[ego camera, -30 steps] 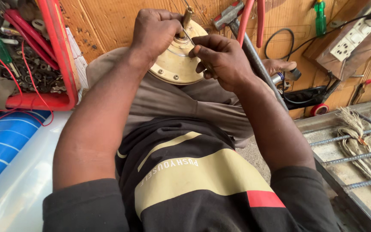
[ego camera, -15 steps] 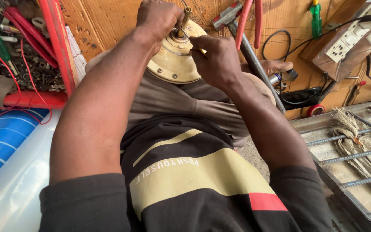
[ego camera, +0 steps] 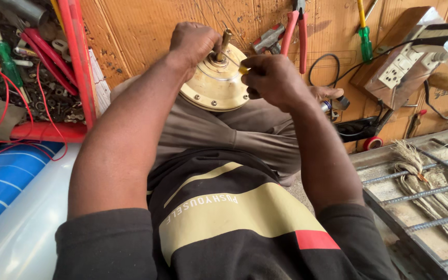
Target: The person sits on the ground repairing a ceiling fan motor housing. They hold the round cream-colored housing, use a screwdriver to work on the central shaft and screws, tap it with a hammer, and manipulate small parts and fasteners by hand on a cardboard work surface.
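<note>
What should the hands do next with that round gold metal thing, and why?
Probably keep the left hand gripping the round gold metal housing at its brass shaft, while the right hand works the small yellow piece at its top, since the housing only rests on the lap.

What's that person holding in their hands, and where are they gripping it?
The left hand grips the round brass-coloured housing at its top edge, beside the shaft. The right hand pinches something small and yellowish; what it is cannot be told.
</note>
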A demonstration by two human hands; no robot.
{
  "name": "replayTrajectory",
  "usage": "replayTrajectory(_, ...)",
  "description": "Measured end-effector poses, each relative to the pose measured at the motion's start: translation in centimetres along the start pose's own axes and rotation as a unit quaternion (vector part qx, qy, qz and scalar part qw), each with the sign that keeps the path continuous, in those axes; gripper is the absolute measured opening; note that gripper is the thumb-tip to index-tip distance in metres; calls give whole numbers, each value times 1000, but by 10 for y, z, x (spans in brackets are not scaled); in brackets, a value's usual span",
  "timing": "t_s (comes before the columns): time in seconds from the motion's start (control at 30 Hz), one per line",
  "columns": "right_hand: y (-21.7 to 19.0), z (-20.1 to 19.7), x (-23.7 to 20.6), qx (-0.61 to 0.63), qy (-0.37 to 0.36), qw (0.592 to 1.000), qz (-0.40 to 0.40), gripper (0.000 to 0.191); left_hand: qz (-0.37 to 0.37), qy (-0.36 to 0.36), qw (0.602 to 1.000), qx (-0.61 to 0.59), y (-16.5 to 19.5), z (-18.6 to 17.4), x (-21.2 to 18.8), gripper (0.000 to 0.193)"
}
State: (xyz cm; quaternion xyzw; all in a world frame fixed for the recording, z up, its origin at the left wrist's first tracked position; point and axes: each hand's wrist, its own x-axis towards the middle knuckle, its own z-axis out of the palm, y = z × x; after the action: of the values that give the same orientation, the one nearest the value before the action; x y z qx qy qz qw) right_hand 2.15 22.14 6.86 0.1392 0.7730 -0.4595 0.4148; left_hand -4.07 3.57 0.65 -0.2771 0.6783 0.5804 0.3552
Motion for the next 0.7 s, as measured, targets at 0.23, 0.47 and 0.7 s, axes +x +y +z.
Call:
replayTrajectory(0.23,-2,-30,-19,107,-36,993,24,36,25,33,999,32,-4,2,1,13)
replayTrajectory(0.47,36,-2,27,304,117,928,-181,29,15,14,1000,4,-5,4,3,12)
replayTrajectory(0.7,20,10,67,-5,192,936,-296,17,0,12,1000,9,1,3,0,4)
